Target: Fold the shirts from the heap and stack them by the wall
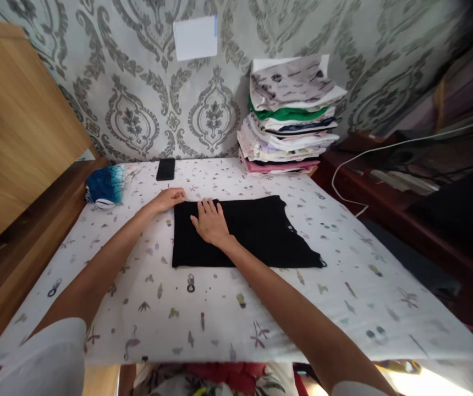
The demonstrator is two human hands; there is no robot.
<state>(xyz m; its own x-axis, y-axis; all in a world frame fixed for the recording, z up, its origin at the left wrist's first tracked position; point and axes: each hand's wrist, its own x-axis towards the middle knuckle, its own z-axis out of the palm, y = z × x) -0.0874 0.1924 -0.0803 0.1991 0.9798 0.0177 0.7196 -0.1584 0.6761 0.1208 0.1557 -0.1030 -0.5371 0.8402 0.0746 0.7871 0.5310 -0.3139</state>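
A black garment (257,231) lies spread flat and folded into a rough rectangle, with a curved, uneven edge on its right side. My left hand (170,199) is at its far left corner, thumb and fingers pinched together on the edge. Pressed flat on the cloth near its left part is my right hand (212,221), palm down with the fingers stretched out. A small light mark shows near the garment's right edge.
A white patterned sheet (162,319) covers the table. At the back right rises a tall stack of folded clothes (290,121). A black phone (165,169) and a blue cloth bundle (105,184) lie at the back left. A white cable (344,162) hangs at the right.
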